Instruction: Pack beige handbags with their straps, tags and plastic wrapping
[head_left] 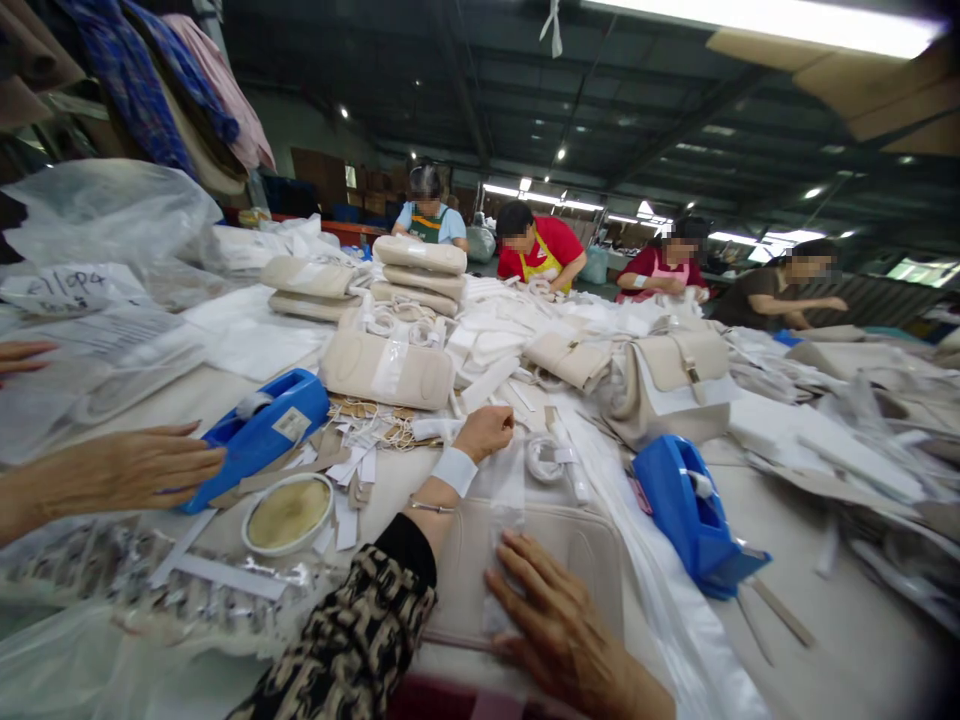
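Observation:
A beige handbag (585,560) lies flat before me, with a translucent plastic strip (506,500) running across it. My left hand (486,432), in a patterned sleeve with a bracelet and a white wristband, is closed at the far end of this strip. My right hand (551,610) rests flat on the bag with its fingers apart, the fingertips at the strip's near part. Just beyond the bag is a coiled, wrapped strap (546,458). To the right stands a blue tape dispenser (686,510).
Another person's hand (127,468) reaches in from the left beside a second blue dispenser (274,420). A round dish (289,513) sits near it. Wrapped bags (390,365) and a flap bag (679,370) stand farther back. Several co-workers (540,245) work across the table.

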